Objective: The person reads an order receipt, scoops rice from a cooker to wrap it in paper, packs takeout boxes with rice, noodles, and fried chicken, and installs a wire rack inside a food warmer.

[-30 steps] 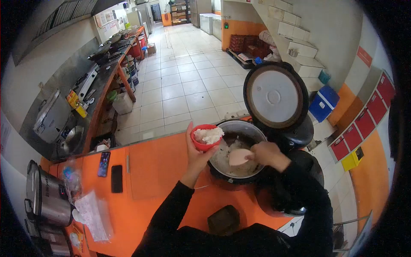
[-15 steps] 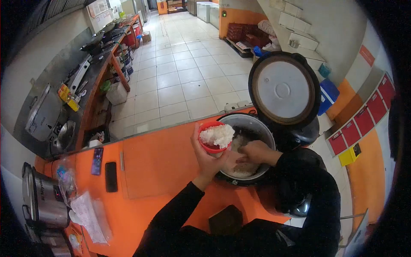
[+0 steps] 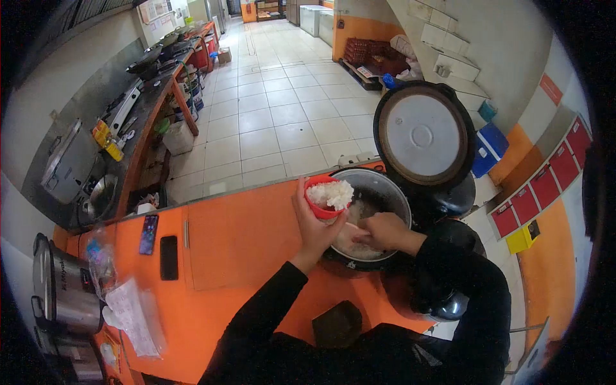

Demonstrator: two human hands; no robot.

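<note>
My left hand (image 3: pixel 314 232) is wrapped round a small red bowl (image 3: pixel 312 208) at the left rim of the cooker. White rice (image 3: pixel 330 194) is heaped in the bowl. Inside the open rice cooker (image 3: pixel 402 199), my right hand (image 3: pixel 384 231) grips a pale rice paddle (image 3: pixel 350 236), whose blade is partly hidden behind the left hand and bowl. More rice lies at the bottom of the pot, with darker residue on its far wall. The cooker's round lid (image 3: pixel 423 136) stands raised behind it.
Two phones (image 3: pixel 148 235) (image 3: pixel 169 258) and a plastic-wrapped paper (image 3: pixel 134 316) lie on the orange table (image 3: pixel 237 311). A steel cooker (image 3: pixel 74 289) stands at the left. A dark block (image 3: pixel 338 324) sits near my body, and a dark rounded appliance (image 3: pixel 449 305) at the right.
Since a second ago, the red bowl and both hands have shifted right in view along with the cooker. The paddle has moved down and left in the pot, beside the bowl.
</note>
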